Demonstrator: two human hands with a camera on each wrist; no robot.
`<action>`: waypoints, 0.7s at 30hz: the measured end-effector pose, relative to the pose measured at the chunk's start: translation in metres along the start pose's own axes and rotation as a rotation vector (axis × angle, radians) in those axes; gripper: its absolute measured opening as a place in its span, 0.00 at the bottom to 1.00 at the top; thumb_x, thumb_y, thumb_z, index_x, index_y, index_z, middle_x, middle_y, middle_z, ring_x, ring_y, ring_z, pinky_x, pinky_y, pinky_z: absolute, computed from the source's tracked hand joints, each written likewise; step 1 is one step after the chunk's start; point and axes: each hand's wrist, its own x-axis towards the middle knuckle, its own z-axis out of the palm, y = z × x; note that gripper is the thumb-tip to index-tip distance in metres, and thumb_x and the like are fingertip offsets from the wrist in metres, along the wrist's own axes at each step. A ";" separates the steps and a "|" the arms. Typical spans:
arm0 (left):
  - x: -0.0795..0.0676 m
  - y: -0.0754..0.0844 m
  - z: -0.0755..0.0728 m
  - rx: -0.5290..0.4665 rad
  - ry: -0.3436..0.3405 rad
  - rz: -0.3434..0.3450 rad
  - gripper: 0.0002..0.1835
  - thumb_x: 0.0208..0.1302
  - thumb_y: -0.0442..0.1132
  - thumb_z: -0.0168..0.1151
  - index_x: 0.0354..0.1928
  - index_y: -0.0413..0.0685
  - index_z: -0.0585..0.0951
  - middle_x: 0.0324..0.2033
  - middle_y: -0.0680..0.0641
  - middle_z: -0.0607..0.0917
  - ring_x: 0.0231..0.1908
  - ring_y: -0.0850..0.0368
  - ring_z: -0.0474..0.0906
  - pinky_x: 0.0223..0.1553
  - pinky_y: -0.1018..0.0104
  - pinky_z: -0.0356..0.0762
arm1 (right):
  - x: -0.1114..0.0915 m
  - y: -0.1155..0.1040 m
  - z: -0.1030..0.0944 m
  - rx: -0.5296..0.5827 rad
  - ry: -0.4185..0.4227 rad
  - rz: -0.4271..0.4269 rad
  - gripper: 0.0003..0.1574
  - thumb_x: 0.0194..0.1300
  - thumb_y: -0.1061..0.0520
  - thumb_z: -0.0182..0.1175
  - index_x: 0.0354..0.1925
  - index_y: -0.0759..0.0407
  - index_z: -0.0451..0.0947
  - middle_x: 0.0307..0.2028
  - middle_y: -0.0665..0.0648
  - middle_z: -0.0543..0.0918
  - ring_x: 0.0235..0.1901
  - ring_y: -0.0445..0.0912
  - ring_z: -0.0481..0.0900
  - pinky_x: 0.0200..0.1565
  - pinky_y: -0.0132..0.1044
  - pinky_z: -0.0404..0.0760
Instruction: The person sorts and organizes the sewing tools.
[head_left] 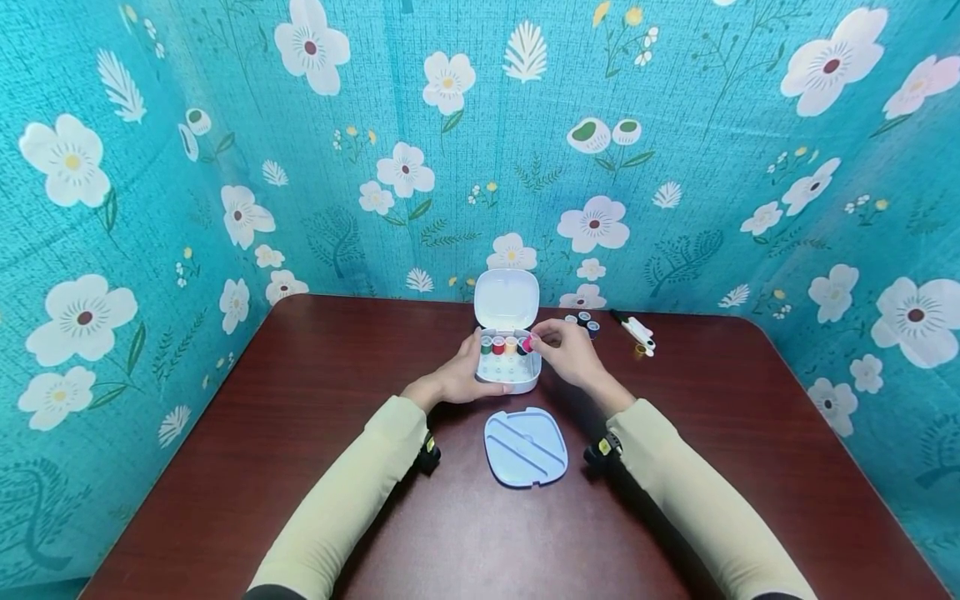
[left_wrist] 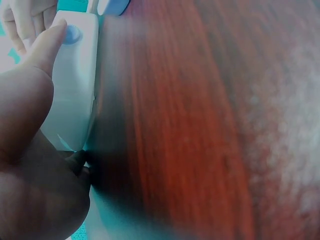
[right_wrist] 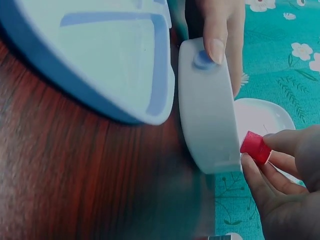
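A small white sewing box (head_left: 528,386) stands with its lid (head_left: 507,298) raised. Inside, thread spools form a row along the back: green (head_left: 486,346), red (head_left: 498,346), pale orange (head_left: 512,345) and a dark one. My left hand (head_left: 457,377) grips the box's left side, its thumb on the front wall by the round blue button (right_wrist: 204,60). Between thumb and fingertips, my right hand (head_left: 573,357) pinches a bright pink thread spool (right_wrist: 255,147) over the right end of that row. A light blue tray insert (head_left: 527,450) with slots lies in front of the box.
Several dark and white thread spools (head_left: 583,320) stand behind my right hand. Farther right lie a white tool with a black end (head_left: 639,333) and a small gold-coloured piece (head_left: 640,351). A teal flowered cloth (head_left: 450,167) hangs behind the brown table (head_left: 315,375).
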 end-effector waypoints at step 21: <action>-0.001 0.001 -0.001 0.034 -0.009 0.000 0.70 0.59 0.64 0.71 0.80 0.38 0.31 0.80 0.38 0.40 0.78 0.44 0.49 0.74 0.53 0.56 | 0.013 -0.014 0.024 -0.068 -0.096 -0.087 0.12 0.67 0.65 0.66 0.48 0.67 0.85 0.42 0.62 0.88 0.44 0.53 0.87 0.49 0.48 0.85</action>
